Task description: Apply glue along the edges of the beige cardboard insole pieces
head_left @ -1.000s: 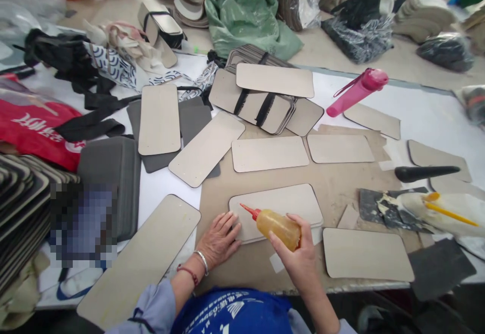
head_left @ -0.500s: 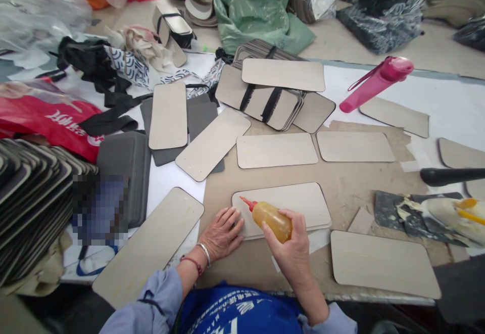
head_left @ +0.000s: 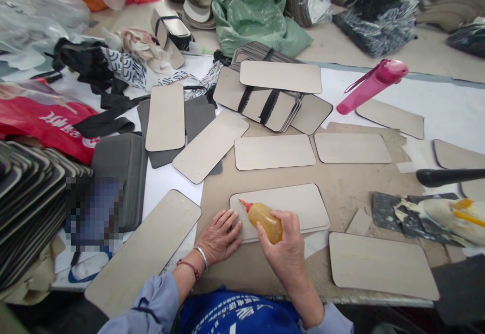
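My right hand (head_left: 286,245) is wrapped round a squeeze bottle (head_left: 267,222) of amber liquid, probably glue. Its red nozzle points left and down, with the tip at the left part of a beige rounded panel (head_left: 299,202). That panel lies flat in front of me, on top of another one whose lower edge shows. My left hand (head_left: 219,235) rests with its fingers spread, fingertips at the panel's left edge. A silver bangle and a red bead bracelet circle that wrist.
Similar panels lie around, one at lower left (head_left: 147,253) and one at lower right (head_left: 382,266). Banded panels (head_left: 261,104) are stacked behind, beside a pink bottle (head_left: 373,86). A black handle (head_left: 450,176) juts in at right. Dark panels (head_left: 34,212) are piled at left.
My right hand and the squeeze bottle have moved slightly left, the nozzle tip staying over the panel's left part. The whole view has shifted a little. My left hand stays at the panel's edge.
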{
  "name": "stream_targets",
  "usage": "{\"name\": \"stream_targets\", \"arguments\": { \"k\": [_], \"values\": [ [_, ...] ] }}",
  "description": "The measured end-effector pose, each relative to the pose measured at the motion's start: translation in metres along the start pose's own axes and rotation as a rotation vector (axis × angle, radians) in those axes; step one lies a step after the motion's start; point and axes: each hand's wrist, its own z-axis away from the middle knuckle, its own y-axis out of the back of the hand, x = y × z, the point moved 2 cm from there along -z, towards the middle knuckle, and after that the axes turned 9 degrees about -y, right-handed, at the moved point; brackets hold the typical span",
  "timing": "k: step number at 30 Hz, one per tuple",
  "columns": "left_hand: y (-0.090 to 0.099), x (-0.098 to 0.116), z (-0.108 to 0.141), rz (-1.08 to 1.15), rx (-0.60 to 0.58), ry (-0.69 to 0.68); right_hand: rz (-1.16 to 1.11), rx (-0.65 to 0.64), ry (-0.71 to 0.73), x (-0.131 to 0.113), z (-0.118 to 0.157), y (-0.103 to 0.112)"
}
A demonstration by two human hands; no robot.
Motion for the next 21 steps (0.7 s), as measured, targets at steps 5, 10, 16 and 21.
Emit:
{"name": "stream_targets", "arguments": {
  "k": [5,10,16,21],
  "values": [
    [0.001,0.0,0.0,0.013,-0.002,0.01,0.084,0.084,-0.03,0.008,-0.004,0.013],
    [0.002,-0.001,-0.001,0.01,0.012,-0.001,0.071,0.083,-0.018,0.004,-0.004,0.013],
    [0.002,-0.001,-0.002,-0.003,0.015,-0.015,0.023,0.013,-0.016,-0.007,0.001,-0.002],
    [0.002,0.0,-0.001,0.009,0.023,-0.006,0.079,0.05,-0.034,0.0,0.0,0.006]
  ]
}}
